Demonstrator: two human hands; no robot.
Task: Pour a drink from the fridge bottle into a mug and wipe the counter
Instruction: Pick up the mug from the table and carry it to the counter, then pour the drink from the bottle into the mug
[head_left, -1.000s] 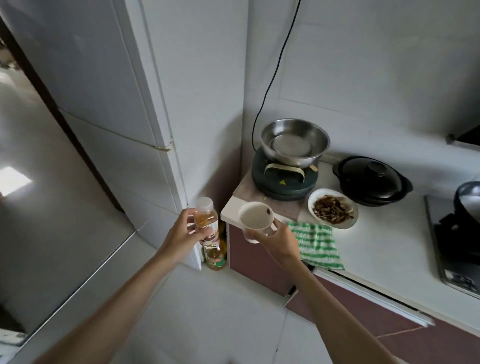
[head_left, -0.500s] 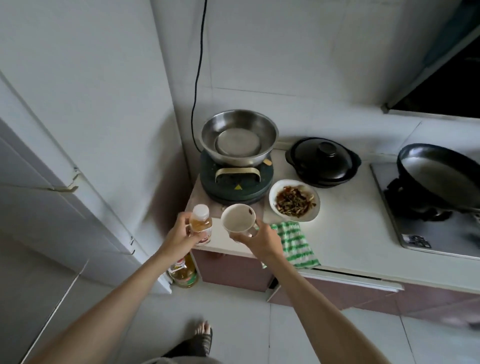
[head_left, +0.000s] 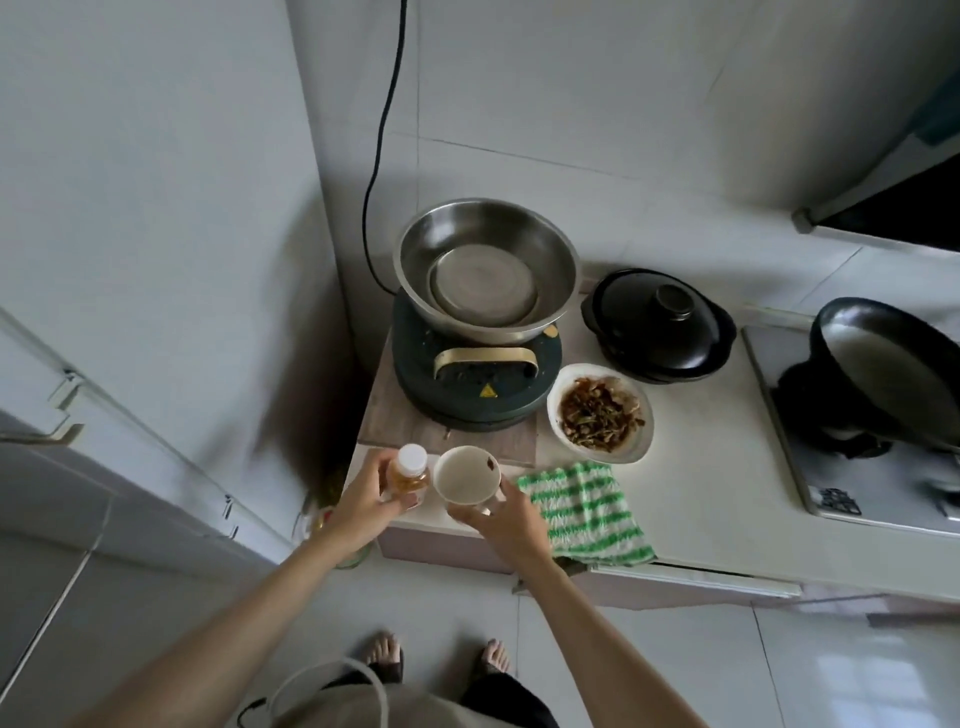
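Hands are out front in the head view, both over the near left corner of the counter (head_left: 727, 499). L hand (head_left: 363, 506) is closed round a small bottle (head_left: 410, 470), holding it upright w/ its white cap on top and amber drink showing inside. R hand (head_left: 506, 525) is gripping a white mug (head_left: 466, 475) from below and behind, mouth facing up; inside is looking pale w/ a dark spot near the rim. Bottle and mug are sitting just beside each other, nearly touching.

A green-and-white striped cloth (head_left: 587, 514) is lying on the counter just right of the mug, its edge hanging over the front. Behind it a white dish (head_left: 602, 413) is holding brown food bits. A steel bowl (head_left: 488, 270) is sitting on a dark round cooker (head_left: 478, 379), w/ a black cord (head_left: 387, 114) running up the wall. A black lidded pot (head_left: 660, 325) is standing near the dish, and a black pan (head_left: 893, 374) is resting on the stove at right.
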